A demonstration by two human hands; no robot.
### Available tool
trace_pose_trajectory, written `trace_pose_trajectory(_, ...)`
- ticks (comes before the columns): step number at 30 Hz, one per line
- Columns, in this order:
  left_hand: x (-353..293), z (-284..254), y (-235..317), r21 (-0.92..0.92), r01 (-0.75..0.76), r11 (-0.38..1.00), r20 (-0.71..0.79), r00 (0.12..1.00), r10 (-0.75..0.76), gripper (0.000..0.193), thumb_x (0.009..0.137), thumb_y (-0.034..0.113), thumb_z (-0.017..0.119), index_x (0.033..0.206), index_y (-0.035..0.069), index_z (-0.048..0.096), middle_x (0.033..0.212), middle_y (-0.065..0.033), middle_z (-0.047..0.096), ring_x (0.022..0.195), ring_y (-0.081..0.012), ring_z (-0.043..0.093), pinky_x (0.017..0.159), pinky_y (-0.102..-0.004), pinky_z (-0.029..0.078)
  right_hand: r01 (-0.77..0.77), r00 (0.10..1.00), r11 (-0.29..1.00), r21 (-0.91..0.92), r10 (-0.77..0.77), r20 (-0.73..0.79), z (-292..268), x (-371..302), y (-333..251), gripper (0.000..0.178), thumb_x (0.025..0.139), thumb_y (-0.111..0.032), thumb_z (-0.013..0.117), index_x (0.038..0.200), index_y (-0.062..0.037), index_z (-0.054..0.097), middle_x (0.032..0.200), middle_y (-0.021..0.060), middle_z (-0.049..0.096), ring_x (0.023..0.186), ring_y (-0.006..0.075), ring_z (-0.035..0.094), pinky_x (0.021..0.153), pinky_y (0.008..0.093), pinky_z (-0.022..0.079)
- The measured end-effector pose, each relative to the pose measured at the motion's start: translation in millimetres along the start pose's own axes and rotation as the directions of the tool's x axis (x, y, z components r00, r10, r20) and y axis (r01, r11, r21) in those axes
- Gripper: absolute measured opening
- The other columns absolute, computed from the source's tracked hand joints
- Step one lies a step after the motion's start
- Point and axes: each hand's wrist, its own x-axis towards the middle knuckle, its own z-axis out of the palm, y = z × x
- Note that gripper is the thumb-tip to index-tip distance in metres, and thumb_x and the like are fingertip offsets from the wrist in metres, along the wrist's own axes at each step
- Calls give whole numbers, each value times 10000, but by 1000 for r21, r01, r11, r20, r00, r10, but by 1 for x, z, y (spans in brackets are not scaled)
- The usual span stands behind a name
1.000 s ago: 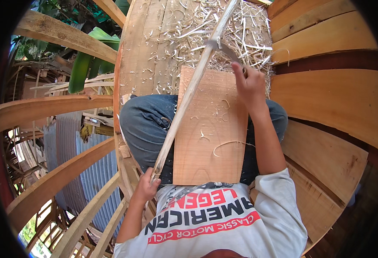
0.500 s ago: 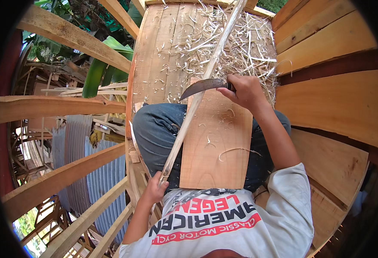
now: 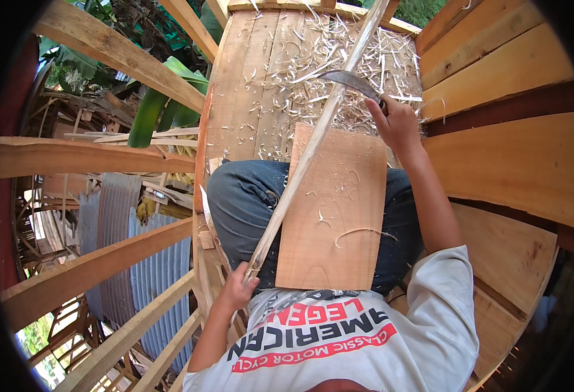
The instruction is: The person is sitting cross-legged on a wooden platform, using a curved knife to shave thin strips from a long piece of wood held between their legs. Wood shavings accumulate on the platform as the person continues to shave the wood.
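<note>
Pale planks (image 3: pixel 236 108) run lengthwise across the floor. To the right I see wide, warm-toned boards (image 3: pixel 512 160) with dark gaps between them; to the left, open wooden rails (image 3: pixel 91 158). Beyond these, corrugated sheets (image 3: pixel 156 277) and green leaves (image 3: pixel 146 121) catch daylight.

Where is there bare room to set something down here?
The lap board is bare at its lower end, between the long curled shaving and the shirt; the left-hand planks are only thinly strewn. It's crowded beyond the board, where stick and curved knife cross above heaped shavings.
</note>
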Motion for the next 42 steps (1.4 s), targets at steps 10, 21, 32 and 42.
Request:
trace_pose_trajectory(10,-4,14,11,150,63,987,-137,990,-42,446,803,391,707,941,6,528,693,-225,592,711,-466,609,592,-447,468,-138,983,964,228,104,154,-16,-58,-29,346,911,-301,666,737,-13,585,486,123,471,409,241,464,446,354,359)
trace_pose_trajectory(21,-36,24,7,168,90,982,-389,921,-18,598,788,580,698,963,31,535,733,-189,617,726,-405,650,611,-429,491,-339,925,915,218,282,254,-32,-111,-35,319,886,-248,693,732,10,589,475,109,434,405,200,386,436,336,337)
trace_pose_trajectory(32,-15,11,-31,245,59,968,-301,954,18,581,928,564,485,923,-15,541,729,-266,578,734,-492,588,602,-482,453,-171,896,983,-62,181,404,-23,-101,-77,479,824,-464,724,648,-31,618,529,111,574,467,279,580,470,359,457)
trace_pose_trajectory(42,-3,3,-26,147,-6,989,-245,969,42,549,926,514,515,905,-34,549,708,-270,578,719,-490,596,600,-476,463,64,964,960,-271,11,266,-16,-79,-66,597,747,-589,736,540,-85,493,470,66,499,420,240,539,420,339,418)
